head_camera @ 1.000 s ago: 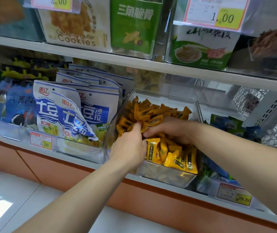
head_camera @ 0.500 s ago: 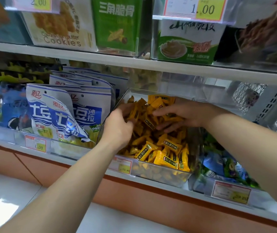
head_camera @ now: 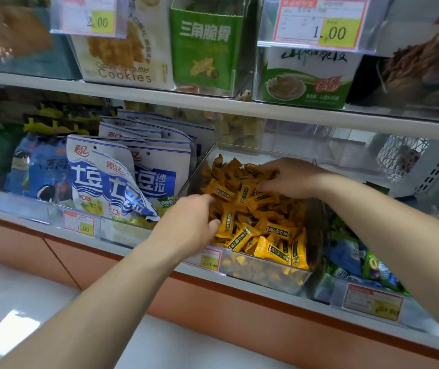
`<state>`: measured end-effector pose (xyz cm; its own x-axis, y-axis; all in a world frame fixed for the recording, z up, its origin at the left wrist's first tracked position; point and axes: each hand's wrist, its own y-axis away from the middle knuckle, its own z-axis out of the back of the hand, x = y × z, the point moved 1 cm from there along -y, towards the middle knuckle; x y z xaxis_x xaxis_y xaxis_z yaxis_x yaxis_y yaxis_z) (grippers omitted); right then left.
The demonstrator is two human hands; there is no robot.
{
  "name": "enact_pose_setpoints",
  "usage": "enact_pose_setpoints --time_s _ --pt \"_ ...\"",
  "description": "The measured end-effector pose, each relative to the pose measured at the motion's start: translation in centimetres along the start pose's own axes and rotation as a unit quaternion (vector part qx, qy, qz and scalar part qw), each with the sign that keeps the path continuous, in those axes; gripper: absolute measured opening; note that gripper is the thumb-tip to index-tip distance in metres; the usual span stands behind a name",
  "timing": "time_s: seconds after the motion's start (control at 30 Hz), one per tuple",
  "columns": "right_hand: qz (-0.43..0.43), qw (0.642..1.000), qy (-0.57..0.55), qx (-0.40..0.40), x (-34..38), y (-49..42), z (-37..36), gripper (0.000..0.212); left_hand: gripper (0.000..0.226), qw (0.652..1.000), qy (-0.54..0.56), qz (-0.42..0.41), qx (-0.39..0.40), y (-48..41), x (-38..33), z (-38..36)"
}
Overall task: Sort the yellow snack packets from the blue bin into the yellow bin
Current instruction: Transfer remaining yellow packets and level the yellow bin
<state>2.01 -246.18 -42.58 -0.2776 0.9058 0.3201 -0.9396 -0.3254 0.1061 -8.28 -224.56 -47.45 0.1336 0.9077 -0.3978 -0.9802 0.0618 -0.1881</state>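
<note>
A clear plastic bin on the lower shelf holds a heap of small yellow snack packets with dark labels. My left hand rests at the bin's left side, fingers apart and touching packets near the front. My right hand lies palm down on the packets at the back of the heap, fingers spread. Neither hand visibly grips a packet. To the right, a bin of blue and green packets sits partly behind my right forearm.
Left of the yellow packets stand white-and-blue snack bags in a clear bin. Price tags hang along the shelf front. An upper shelf carries cookie and green snack boxes. An orange base panel runs below.
Both hands have shifted over the heap: the left came forward and down to the bin's front left, the right stayed at the back, pressing flat. The view moved slightly closer.
</note>
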Motion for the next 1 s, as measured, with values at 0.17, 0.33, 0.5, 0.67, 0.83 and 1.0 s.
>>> enact_pose_setpoints --time_s 0.17,0.33,0.5,0.67,0.83,1.0 --pt "0.102 0.989 0.046 -0.096 4.0 0.2 -1.5 0.023 0.036 0.996 -0.07 -0.051 0.006 3.2 1.0 0.3" --pt "0.246 0.96 -0.083 0.108 8.8 0.4 -5.2 0.035 0.019 0.991 -0.093 -0.072 -0.059 5.0 3.5 1.9" --pt "0.188 0.937 0.255 0.15 8.7 -0.8 -7.3 0.061 0.018 0.993 -0.083 -0.067 -0.058 5.6 4.8 1.4" --pt "0.153 0.959 0.129 0.202 4.9 0.1 -4.4 0.042 0.02 0.991 -0.094 -0.061 -0.075 5.1 4.6 0.7" --pt "0.152 0.985 -0.07 0.049 2.3 1.0 -0.4 0.019 0.022 0.991 -0.113 -0.028 -0.06 4.4 3.8 1.0" --pt "0.104 0.994 0.008 -0.025 0.5 1.0 0.0 0.041 0.023 0.993 -0.099 -0.044 -0.053 4.6 2.1 0.9"
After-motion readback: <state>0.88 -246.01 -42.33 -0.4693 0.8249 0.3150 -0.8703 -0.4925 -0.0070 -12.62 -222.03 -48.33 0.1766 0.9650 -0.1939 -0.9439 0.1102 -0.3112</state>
